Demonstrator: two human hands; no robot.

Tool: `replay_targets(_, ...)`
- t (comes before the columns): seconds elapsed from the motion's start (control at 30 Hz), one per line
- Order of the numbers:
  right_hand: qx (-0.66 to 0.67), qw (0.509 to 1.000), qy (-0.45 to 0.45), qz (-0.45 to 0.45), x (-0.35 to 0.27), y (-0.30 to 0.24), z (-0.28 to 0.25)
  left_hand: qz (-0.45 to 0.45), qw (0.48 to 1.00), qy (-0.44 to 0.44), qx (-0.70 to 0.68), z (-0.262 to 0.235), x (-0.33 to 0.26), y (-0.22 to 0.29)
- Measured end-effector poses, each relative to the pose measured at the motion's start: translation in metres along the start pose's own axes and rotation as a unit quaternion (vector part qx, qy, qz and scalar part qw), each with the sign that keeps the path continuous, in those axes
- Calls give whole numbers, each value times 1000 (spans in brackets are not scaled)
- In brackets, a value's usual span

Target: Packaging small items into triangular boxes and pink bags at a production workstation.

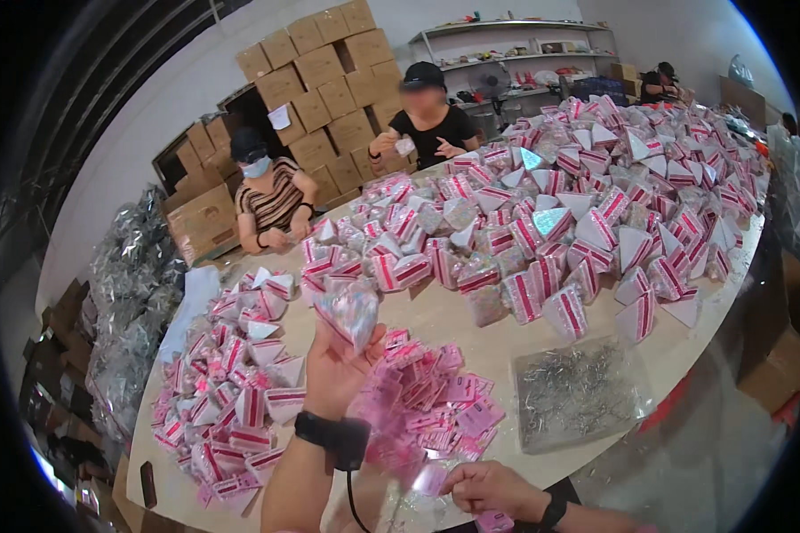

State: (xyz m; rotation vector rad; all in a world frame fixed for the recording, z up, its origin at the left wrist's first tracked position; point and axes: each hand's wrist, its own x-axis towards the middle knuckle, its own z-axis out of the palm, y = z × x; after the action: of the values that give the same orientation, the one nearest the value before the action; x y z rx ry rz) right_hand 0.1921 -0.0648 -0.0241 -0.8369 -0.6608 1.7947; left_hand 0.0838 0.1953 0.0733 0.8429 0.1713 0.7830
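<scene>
Currently, the left hand (331, 384) has its grip around a shiny wedge pouch (350, 313), tip toward the palm; the right hand (500, 491), nearer the worktop's (489, 346) near edge, pinches a pink card (429, 481), below-right of the pouch.

Table (484, 348) heaped with wedges (566, 313);
left hand (336, 377) holds a shiny wedge (350, 313); right hand (496, 490) pinches a card (430, 481).

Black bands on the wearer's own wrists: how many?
2. The left band, just behind the left hand, has a black box on it; the right band is just behind the right hand, near the lower edge. No sign of another.
</scene>
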Motion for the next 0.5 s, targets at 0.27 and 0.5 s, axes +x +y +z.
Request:
replay_targets(0.27, -46, 997, 34, -46, -1, 9, 10, -14, 997, 64, -44, 12, -107, -16)
replay_targets(0.5, -252, 921, 129, -268, -26, -25, 72, 27, 996, 74, -34, 39, -160, -51)
